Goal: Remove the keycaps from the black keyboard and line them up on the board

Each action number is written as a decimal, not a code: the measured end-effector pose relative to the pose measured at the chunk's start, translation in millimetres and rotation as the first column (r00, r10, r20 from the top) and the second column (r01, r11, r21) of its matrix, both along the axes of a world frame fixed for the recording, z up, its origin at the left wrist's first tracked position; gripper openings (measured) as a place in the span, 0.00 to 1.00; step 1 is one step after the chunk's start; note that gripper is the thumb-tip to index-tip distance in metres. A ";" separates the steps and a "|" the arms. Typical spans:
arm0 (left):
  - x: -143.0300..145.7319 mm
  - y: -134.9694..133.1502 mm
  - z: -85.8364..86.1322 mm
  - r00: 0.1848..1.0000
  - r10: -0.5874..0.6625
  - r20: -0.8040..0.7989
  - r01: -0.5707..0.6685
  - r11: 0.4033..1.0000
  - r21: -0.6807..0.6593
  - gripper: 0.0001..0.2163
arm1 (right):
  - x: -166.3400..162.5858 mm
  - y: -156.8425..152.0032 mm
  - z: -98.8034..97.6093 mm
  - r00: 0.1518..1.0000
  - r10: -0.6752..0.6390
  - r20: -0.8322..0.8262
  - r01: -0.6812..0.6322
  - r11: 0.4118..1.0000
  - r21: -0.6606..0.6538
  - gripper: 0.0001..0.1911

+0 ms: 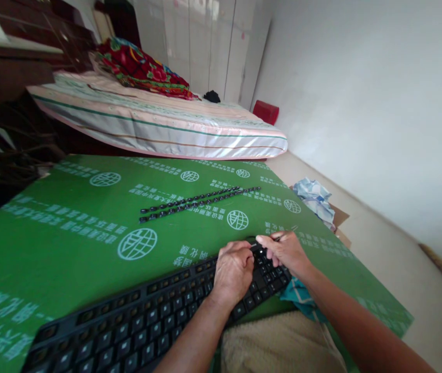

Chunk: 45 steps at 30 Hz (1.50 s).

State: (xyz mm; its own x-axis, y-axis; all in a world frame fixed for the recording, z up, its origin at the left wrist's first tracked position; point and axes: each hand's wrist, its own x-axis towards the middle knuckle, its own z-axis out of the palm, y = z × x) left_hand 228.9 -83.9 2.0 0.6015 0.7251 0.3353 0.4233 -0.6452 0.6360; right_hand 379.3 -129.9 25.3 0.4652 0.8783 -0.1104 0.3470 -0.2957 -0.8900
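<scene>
A black keyboard (182,300) lies slantwise along the near side of a green printed board (190,248). Its upper rows show bare sockets without keycaps, while the lower rows carry lettered keys. My left hand (233,272) rests over the keyboard's right part, fingers curled in near its far edge; what they grip is hidden. Just right of it, my right hand (286,253) is closed in a pinch above the keyboard's right end. A thin dark bit shows by its fingers, too small to name. Farther back lie two long rows of black keycaps (190,202), side by side.
A teal checked cloth (302,296) and beige fabric (279,342) lie below my forearms. Beyond the board stands a bed (174,129) with a red flowered blanket (143,70). Crumpled blue-white material (314,197) sits on the floor at right, near the white wall (361,93).
</scene>
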 end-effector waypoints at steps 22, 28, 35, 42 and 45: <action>-1.7 -2.6 1.9 1.000 0.000 -0.016 0.000 1.000 0.011 0.08 | -5.6 0.4 -12.6 0.943 0.040 0.332 -0.061 0.997 0.054 0.21; -1.3 -3.7 3.1 1.000 0.006 -0.004 -0.006 1.000 -0.010 0.08 | -10.6 2.7 -22.8 0.891 -0.081 0.447 -0.015 0.979 0.205 0.24; -0.4 -3.2 0.9 1.000 0.008 -0.017 -0.008 1.000 0.000 0.08 | -9.3 -2.0 -21.1 0.931 -0.051 0.362 -0.033 0.975 0.221 0.22; 0.0 -8.9 7.0 0.991 -0.004 -0.133 0.011 0.999 0.053 0.07 | -7.2 -2.0 -22.8 0.934 -0.079 0.350 -0.022 0.961 0.275 0.24; 4.3 -15.4 14.0 0.978 0.003 -0.209 0.008 0.999 0.054 0.10 | -6.0 -2.0 -25.0 0.939 -0.093 0.331 -0.012 0.953 0.302 0.24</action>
